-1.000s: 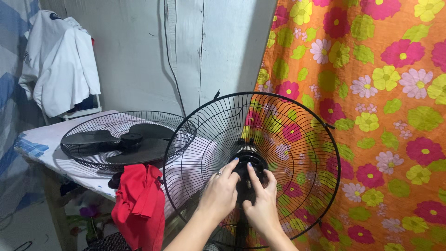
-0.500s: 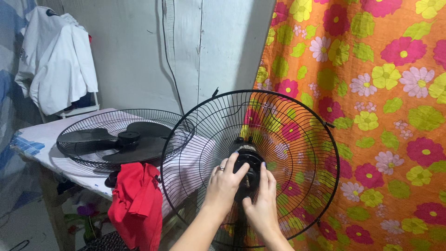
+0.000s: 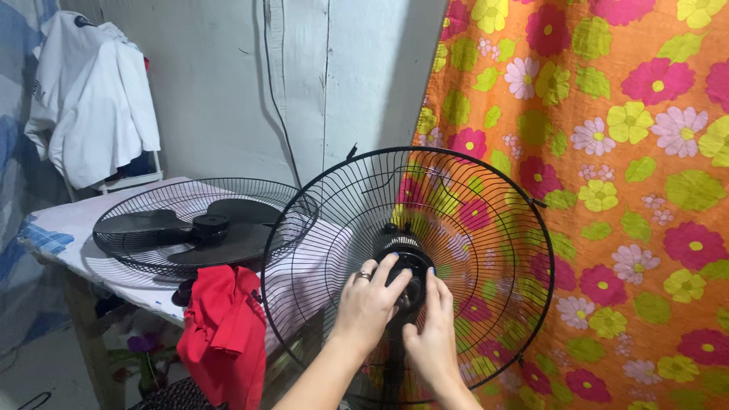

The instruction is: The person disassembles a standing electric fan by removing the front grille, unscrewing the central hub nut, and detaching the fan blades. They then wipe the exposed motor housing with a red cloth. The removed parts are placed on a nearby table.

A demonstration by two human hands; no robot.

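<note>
nearest the camera, the person's left hand [image 3: 370, 304] and right hand [image 3: 433, 334] meet at the middle of the upright rear fan guard [image 3: 319, 228], a black wire dish that stands facing them. both hands curl around the black round hub nut [image 3: 414, 275] at the guard's centre, fingers wrapped on its rim from either side, thumbs toward each other; that two-sided hold looks suited to turning it, one hand bracing against the other. the nut sits just above and between the two palms, partly covered by the fingers, so its full outline cannot be made out.

to the left, a red cloth [image 3: 220, 334] hangs off the table [image 3: 61, 228]. on the table lies the front guard [image 3: 152, 262], flat, with the black fan blade [image 3: 205, 228] resting inside it. behind stands a grey wall [image 3: 228, 91], a white garment [image 3: 91, 99], and a flowered orange curtain [image 3: 607, 152].
</note>
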